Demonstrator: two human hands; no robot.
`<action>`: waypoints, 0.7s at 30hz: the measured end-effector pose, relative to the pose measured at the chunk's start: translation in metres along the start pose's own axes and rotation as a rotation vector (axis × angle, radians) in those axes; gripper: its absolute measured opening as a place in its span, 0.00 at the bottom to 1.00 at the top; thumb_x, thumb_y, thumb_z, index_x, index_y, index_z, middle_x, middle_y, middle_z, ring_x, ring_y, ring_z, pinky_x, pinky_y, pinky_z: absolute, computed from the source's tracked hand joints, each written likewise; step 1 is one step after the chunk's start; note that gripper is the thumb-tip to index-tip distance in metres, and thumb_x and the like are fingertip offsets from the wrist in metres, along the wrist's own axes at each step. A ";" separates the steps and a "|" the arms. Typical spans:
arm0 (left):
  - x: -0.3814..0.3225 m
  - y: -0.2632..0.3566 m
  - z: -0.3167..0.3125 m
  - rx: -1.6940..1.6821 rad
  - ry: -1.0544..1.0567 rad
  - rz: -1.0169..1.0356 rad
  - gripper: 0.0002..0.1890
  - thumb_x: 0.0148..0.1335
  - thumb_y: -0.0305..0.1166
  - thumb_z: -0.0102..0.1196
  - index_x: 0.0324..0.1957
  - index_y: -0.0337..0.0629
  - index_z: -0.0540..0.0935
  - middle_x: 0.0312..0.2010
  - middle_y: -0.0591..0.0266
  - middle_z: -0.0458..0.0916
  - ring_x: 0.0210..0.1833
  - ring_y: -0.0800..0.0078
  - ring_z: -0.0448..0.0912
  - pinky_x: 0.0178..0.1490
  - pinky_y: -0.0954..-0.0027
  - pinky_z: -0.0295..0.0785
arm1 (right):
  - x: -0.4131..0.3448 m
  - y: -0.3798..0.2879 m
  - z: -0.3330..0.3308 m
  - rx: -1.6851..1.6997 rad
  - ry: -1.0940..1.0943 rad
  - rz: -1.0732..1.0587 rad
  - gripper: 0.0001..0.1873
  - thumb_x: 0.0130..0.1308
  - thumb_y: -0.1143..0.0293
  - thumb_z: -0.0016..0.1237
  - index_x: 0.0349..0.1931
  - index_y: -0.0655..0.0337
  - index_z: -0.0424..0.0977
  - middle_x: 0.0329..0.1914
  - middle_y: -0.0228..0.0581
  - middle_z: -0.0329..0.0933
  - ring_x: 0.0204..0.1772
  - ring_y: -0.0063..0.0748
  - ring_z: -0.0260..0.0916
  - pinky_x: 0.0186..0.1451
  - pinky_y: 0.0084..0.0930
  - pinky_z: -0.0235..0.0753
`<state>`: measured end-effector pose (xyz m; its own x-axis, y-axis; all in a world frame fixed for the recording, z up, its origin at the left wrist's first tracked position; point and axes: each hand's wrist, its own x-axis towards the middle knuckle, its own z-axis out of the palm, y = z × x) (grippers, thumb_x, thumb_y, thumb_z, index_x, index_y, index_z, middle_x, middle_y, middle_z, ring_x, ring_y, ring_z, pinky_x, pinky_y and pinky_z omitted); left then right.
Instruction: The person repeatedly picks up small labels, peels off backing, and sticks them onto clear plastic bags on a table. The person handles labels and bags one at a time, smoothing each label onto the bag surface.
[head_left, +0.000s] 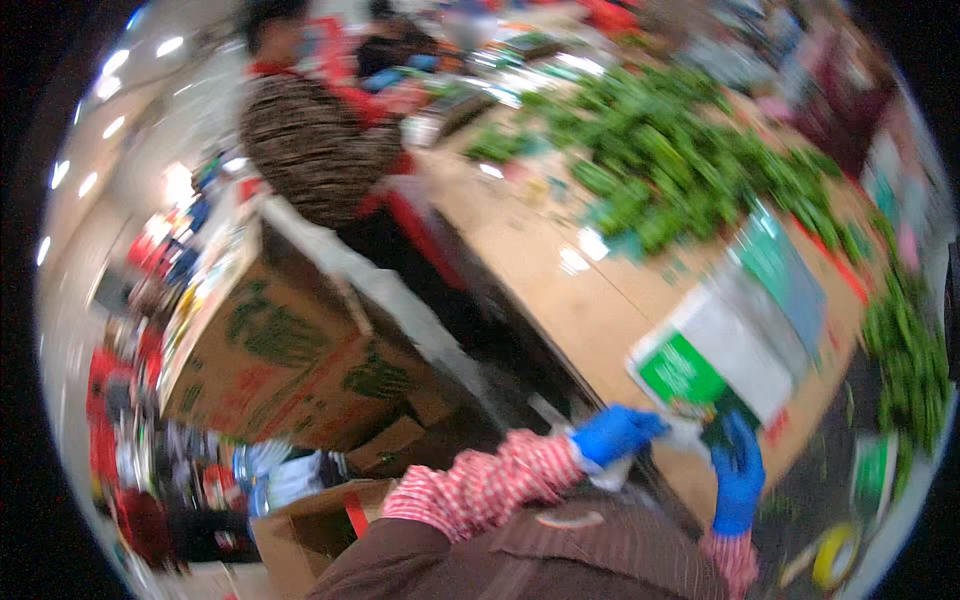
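Observation:
My left hand (616, 435), in a blue glove, is at the near edge of a cardboard-covered table (577, 307). Its fingers are closed on whitish plastic film (685, 437), which spans the gap towards my other hand. My right hand (739, 469), also gloved in blue, points up at the near corner of a stack of printed plastic bags (739, 352). Blur hides whether its fingers grip a bag. The bags lie flat, with green, white and teal areas and some writing. Beyond them a loose heap of leafy green vegetables (660, 165) spreads over the table.
Left of the table stands a large printed cardboard box (292, 352); an open carton (300, 536) is by my left side. A person (315, 142) works at the far left table edge. Yellow tape (835, 555) and more greens (907, 367) lie at the right.

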<state>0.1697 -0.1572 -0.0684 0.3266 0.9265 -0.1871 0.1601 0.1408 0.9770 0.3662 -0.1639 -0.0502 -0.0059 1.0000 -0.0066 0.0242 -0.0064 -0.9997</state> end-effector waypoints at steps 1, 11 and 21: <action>0.002 -0.001 0.002 -0.014 -0.038 -0.076 0.11 0.54 0.30 0.45 0.37 0.37 0.75 0.33 0.62 0.76 0.36 0.79 0.71 0.42 0.76 0.67 | 0.001 0.003 -0.005 0.019 0.010 0.042 0.22 0.47 0.83 0.43 0.47 0.68 0.61 0.47 0.40 0.64 0.48 0.29 0.62 0.47 0.21 0.64; 0.012 0.015 0.029 0.171 -0.099 -0.187 0.17 0.53 0.32 0.49 0.46 0.40 0.69 0.21 0.62 0.76 0.22 0.83 0.71 0.28 0.80 0.66 | -0.016 0.017 -0.014 -0.039 0.228 0.003 0.08 0.47 0.78 0.49 0.31 0.64 0.69 0.26 0.29 0.69 0.28 0.16 0.64 0.32 0.13 0.65; 0.040 -0.030 0.060 1.067 -0.163 0.122 0.30 0.52 0.45 0.44 0.56 0.54 0.51 0.15 0.52 0.73 0.16 0.58 0.71 0.18 0.61 0.64 | 0.013 0.069 -0.107 -0.113 0.400 0.311 0.10 0.48 0.72 0.49 0.31 0.64 0.69 0.27 0.32 0.71 0.27 0.17 0.66 0.26 0.14 0.65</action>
<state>0.2334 -0.1452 -0.1113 0.5025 0.8451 -0.1825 0.8196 -0.3983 0.4119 0.4752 -0.1506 -0.1167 0.4009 0.8750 -0.2712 0.0716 -0.3251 -0.9430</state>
